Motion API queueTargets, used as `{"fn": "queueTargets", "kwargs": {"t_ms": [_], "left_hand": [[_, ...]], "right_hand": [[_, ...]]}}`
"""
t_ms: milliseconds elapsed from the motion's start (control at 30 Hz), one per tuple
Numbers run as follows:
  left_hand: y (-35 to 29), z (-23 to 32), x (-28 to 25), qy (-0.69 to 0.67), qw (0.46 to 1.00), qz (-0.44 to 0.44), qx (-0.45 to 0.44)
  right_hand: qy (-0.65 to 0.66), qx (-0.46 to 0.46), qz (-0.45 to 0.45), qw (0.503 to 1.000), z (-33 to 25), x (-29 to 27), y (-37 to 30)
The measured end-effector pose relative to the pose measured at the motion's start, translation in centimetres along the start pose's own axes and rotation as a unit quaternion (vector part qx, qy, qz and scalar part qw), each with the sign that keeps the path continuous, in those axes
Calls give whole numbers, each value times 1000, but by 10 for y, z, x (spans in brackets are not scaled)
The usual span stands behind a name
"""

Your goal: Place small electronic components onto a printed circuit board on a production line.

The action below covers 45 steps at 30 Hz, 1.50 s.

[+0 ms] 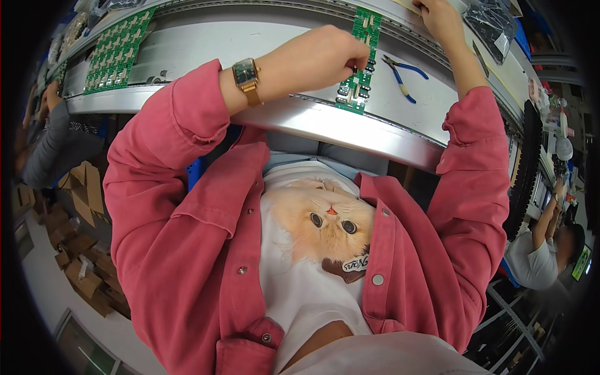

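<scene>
A narrow green circuit board (369,26) lies across the rails of the silvery worktop, with black and pale components on it. My left hand (328,55), wearing a gold watch (245,76), is over this board's middle. Its fingers are pinched together, and a small dark component (355,69) shows at their tips. At the top edge of the picture, my right hand (439,20) reaches beyond the far rail. Those fingers are closed too, but whatever they hold is hidden. Pliers with blue and yellow handles (400,76) rest to the right of the board.
A larger green panel of boards (119,53) lies at the left along the rails. Dark plastic bags (490,28) are at the far right. Co-workers (542,253) sit at both sides. Cardboard boxes (87,275) stand on the floor at left.
</scene>
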State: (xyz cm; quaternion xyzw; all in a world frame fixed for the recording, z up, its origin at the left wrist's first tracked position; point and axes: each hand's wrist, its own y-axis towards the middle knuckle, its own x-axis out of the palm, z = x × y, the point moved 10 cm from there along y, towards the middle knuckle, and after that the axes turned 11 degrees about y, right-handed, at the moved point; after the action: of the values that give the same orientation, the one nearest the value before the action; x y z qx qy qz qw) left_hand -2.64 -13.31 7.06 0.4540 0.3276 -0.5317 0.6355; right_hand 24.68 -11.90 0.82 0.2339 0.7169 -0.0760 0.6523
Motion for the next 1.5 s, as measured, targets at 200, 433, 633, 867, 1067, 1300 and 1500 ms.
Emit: {"fn": "queueTargets", "kwargs": {"t_ms": [200,433,633,867,1067,1300,1500], "left_hand": [[-4,5,4,74,997,19,11],[-4,2,7,76,997,15,11],[-6,5,7,101,995,8,16],[3,3,-6,117,992,29,31],[54,-94,-45,188,978,80,-37],[82,-143,-45,166,968,173,-77],[83,-155,-42,123,968,196,-92]], "right_hand": [[-28,2,7,1000,-15,-13,-6],[80,86,27,993,-43,-46,-23],[132,80,49,987,-50,-45,-32],[241,32,55,969,-67,-47,-52],[394,-48,-35,917,-128,-56,-98],[405,-44,-52,912,-141,-48,-114],[363,-57,-40,929,-144,-50,-115]]}}
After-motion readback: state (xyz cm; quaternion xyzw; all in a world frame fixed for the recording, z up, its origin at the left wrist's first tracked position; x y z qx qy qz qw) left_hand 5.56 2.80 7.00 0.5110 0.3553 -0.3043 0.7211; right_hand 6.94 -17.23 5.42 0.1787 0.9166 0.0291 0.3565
